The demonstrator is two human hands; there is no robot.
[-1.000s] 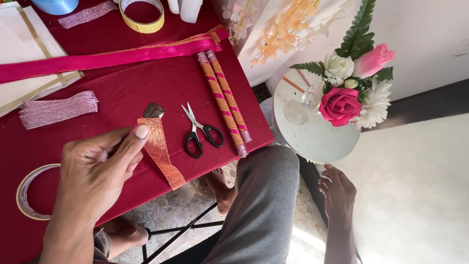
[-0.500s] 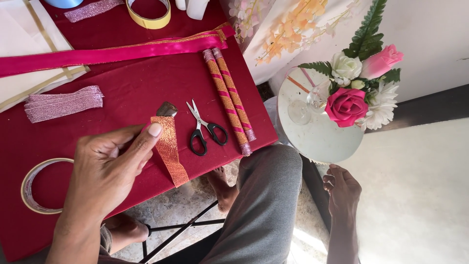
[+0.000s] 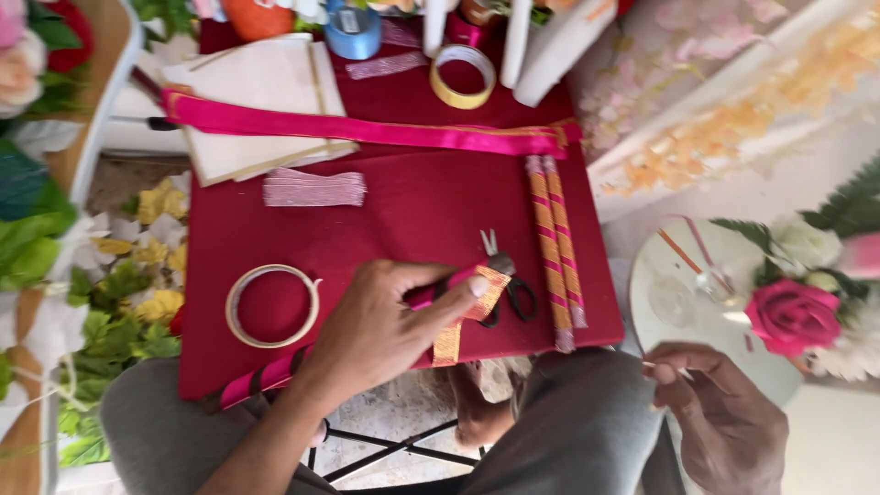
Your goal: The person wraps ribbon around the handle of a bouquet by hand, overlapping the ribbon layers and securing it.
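My left hand [image 3: 376,330] grips a pink-wrapped stick [image 3: 266,374] that lies slanted over the front edge of the red table [image 3: 412,211]. Its thumb presses a strip of gold glitter ribbon [image 3: 469,316] against the stick's upper end. Black-handled scissors [image 3: 506,280] lie just behind that end, partly hidden by the ribbon. My right hand [image 3: 720,417] is low on the right beside my grey-trousered knee, fingers pinched on what looks like a thin pin [image 3: 667,368], close to the round white tray [image 3: 683,275].
Two finished pink-and-gold sticks [image 3: 555,243] lie right of the scissors. A clear tape ring [image 3: 272,305], a lace bundle [image 3: 314,188], a long pink ribbon [image 3: 367,128], a yellow tape roll [image 3: 463,76] and a beige board [image 3: 266,92] are on the table. Artificial roses [image 3: 793,316] sit on the tray.
The view has swung left. My left hand now holds a pink stick with the gold ribbon against it. My right hand has risen from beside my leg toward the round tray.
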